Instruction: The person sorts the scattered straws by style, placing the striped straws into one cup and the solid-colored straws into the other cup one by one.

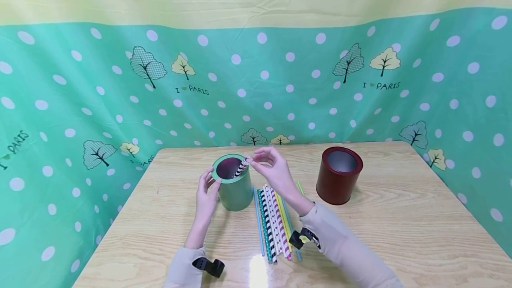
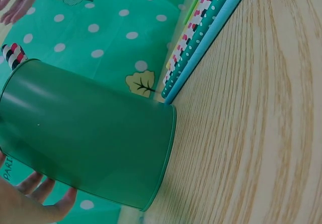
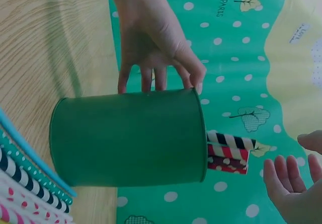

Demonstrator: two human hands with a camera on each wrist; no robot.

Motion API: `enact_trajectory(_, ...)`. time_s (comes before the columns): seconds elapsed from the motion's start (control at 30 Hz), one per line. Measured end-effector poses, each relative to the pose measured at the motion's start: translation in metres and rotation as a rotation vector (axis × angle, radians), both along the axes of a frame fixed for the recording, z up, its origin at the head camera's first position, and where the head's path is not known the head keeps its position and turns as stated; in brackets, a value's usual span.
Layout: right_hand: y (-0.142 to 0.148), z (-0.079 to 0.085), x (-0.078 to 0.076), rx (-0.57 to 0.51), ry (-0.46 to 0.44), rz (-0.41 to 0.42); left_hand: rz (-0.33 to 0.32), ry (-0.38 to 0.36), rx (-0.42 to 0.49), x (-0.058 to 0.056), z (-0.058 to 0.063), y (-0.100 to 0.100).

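Observation:
A green canister (image 1: 236,194) stands upright on the table, its mouth facing up. My left hand (image 1: 206,201) holds its left side, fingertips against the wall and thumb at the rim. Several patterned paper straws (image 3: 229,153) poke out of the mouth: a black-striped one, a red one and a dark red dotted one. Just beyond their tops is my right hand (image 1: 276,171); in the right wrist view its fingers (image 3: 287,176) are loosely bent with a gap to the straws. Further paper straws (image 1: 269,223) lie side by side in front of the canister.
A dark red canister (image 1: 338,183) stands open-topped at the right of the wooden table (image 1: 400,226). Behind the table hangs a green dotted curtain (image 1: 280,79). A light green straw (image 1: 300,188) lies partly behind my right wrist.

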State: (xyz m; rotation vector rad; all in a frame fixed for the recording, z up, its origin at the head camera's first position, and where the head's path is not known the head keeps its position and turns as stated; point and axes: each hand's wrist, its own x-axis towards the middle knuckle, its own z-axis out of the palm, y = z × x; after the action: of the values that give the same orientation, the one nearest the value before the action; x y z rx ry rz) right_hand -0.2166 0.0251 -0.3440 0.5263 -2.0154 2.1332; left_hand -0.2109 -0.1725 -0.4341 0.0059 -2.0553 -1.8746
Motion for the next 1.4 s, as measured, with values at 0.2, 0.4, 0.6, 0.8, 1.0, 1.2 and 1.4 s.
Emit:
enact_trajectory(0.2,0.011,-0.01,-0.002,0.103,-0.036,0.018,0.007,0.003,-0.008,0.0,-0.001,-0.001)
enact_trajectory(0.4,0.023,-0.025,-0.008,0.216,-0.069,0.05,-0.001,0.001,-0.014,0.0,0.001,-0.001)
enact_trajectory(0.6,0.034,-0.035,-0.012,0.353,-0.082,0.116,-0.001,0.009,-0.009,0.0,0.001,0.0)
enact_trajectory(0.8,0.045,-0.046,-0.016,0.466,-0.061,0.176,-0.013,0.014,-0.002,0.0,0.001,-0.001)
enact_trajectory(1.0,0.053,-0.055,-0.02,0.536,-0.076,0.186,-0.012,0.003,-0.008,0.0,0.0,0.0)
enact_trajectory(1.2,0.058,-0.06,-0.021,0.576,-0.098,0.226,-0.012,0.014,-0.009,0.0,0.0,0.0)
enact_trajectory(1.4,0.062,-0.066,-0.021,0.62,-0.128,0.257,-0.012,-0.005,-0.005,0.004,0.007,0.002)
